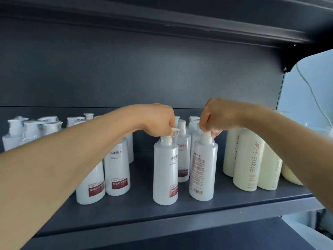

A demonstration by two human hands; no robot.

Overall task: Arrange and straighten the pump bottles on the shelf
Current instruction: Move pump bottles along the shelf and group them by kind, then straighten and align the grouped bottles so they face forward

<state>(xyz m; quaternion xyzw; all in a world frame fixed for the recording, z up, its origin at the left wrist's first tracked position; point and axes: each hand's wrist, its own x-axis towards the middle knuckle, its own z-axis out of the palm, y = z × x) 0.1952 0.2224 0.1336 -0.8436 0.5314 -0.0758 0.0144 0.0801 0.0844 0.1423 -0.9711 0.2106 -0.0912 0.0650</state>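
Note:
Two white pump bottles stand upright near the middle of the dark shelf (126, 212). My left hand (158, 120) pinches the pump head of the left bottle (164, 174), whose red label faces partly right. My right hand (216, 115) grips the pump head of the right bottle (203, 170), which shows its back text and barcode. Behind them stand more white bottles (183, 154). Two white conditioner bottles (117, 170) with red labels stand to the left, partly hidden by my left forearm.
Cream-coloured bottles (252, 159) with Chinese lettering fill the shelf's right side. A cluster of white pump bottles (32, 130) sits at the back left. An upper shelf (162, 20) hangs overhead. The shelf's front edge (162, 230) runs below. A cable (313, 94) hangs at right.

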